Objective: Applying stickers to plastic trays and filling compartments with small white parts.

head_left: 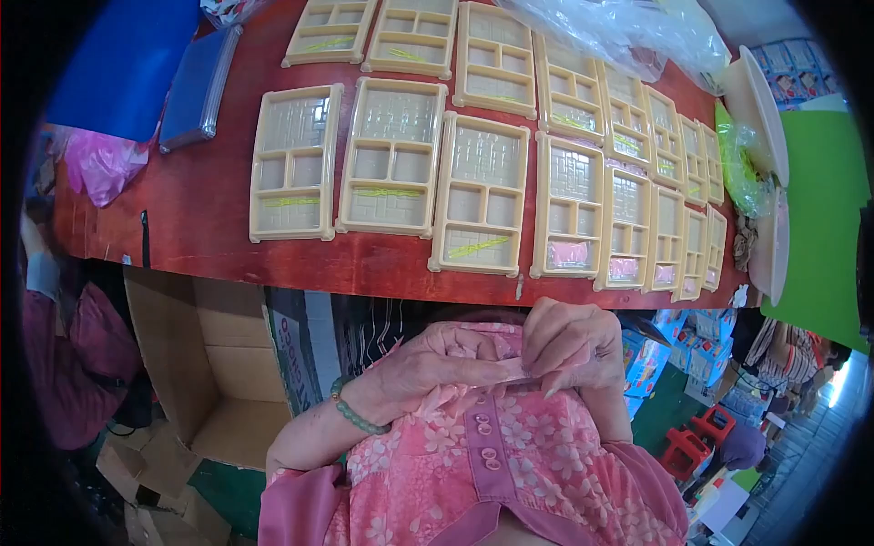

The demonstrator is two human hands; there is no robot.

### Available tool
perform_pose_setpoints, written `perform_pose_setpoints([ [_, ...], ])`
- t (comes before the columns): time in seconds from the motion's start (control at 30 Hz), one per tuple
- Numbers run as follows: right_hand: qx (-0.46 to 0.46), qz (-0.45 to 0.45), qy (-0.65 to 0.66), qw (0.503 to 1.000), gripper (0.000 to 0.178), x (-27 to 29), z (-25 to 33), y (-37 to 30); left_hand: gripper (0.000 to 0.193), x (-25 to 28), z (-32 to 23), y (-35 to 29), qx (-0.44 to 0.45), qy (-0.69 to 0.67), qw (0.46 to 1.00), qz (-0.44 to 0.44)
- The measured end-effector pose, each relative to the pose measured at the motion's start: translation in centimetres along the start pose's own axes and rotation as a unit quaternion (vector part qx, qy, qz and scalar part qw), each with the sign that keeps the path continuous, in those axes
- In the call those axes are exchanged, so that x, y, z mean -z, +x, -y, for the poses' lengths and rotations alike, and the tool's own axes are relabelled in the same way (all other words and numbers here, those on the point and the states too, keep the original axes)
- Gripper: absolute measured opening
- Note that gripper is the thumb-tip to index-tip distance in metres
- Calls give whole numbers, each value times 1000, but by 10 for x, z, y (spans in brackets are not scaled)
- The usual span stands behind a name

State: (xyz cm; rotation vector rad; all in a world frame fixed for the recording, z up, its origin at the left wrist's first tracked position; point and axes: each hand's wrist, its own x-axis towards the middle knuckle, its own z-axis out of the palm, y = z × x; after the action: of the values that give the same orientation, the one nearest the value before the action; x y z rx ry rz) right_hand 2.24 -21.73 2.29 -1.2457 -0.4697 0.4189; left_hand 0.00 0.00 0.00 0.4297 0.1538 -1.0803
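A person in a pink floral shirt (546, 446) worked at the near edge of a red wooden table (209, 205), both bare hands drawn together before the chest. The left hand (446, 364), below a green beaded bracelet (355, 419), curled its fingers around a thin, pale-pink piece of soft material (515, 369); the right hand (572, 341) pinched the same piece between thumb and fingertips. Its exact kind could not be told. Beyond the hands, beige plastic compartment trays (396, 109) stood in two rows. Thin yellow-green strips (478, 247) lay in the near row's left trays, pink packets (570, 254) in those farther right. An open brown cardboard box (173, 355) stood near left, below the table.
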Motion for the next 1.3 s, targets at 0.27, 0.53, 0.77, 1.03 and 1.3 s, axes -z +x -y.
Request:
perform_pose_setpoints([
  [0.27,5,-82,18,996,14,0,5,1,17,1,9,6,-63,66,994,-61],
  [0.53,-282,-127,26,951,8,-20,24,6,22,3,8,11,-141,258,956,-28],
  [0.77,-243,-118,48,962,7,-26,12,0,15,4,5,15,-198,426,883,19],
  [1.03,-139,-235,11,962,10,-43,5,-13,23,-11,7,12,-264,455,848,-60],
  [1.3,-143,-286,44,946,7,-45,0,-24,19,-20,12,10,-285,485,822,-87],
])
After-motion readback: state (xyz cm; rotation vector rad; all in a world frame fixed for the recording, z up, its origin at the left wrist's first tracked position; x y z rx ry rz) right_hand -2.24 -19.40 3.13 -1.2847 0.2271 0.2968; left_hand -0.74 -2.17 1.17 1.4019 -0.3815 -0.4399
